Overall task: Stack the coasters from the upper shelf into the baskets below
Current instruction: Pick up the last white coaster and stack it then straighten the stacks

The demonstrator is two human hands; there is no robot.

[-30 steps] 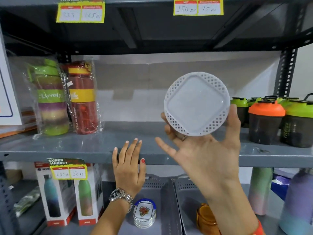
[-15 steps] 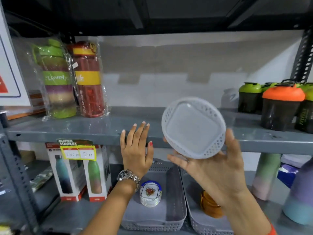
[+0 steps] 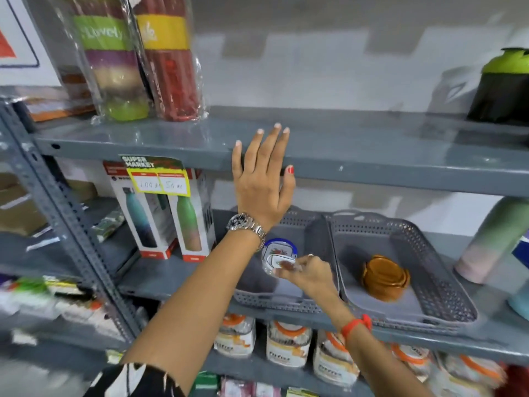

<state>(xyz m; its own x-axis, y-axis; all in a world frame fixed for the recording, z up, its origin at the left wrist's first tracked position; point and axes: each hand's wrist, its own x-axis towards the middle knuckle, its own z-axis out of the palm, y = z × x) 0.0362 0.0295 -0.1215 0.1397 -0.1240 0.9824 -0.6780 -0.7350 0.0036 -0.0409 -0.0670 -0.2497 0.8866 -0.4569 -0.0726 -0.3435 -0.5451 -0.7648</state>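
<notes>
My left hand (image 3: 263, 181) lies flat against the front edge of the upper shelf (image 3: 386, 150), fingers apart, holding nothing. My right hand (image 3: 310, 275) is down inside the left grey basket (image 3: 272, 302), fingers pinched on a white coaster (image 3: 282, 263) that sits on or just over a stack of blue-rimmed coasters (image 3: 279, 247); blur hides whether it touches. To its right, the second grey basket (image 3: 435, 262) holds a stack of orange coasters (image 3: 385, 277).
Wrapped tumbler stacks (image 3: 137, 58) stand at the upper shelf's left, and a green-lidded shaker (image 3: 503, 87) at its right. Boxed bottles (image 3: 171, 219) stand left of the baskets, pastel bottles (image 3: 486, 239) to the right. Jars (image 3: 286, 345) fill the shelf below.
My right hand has dropped from in front of the upper shelf into the left basket with the white coaster. The view has tilted down. My left hand stays on the shelf edge.
</notes>
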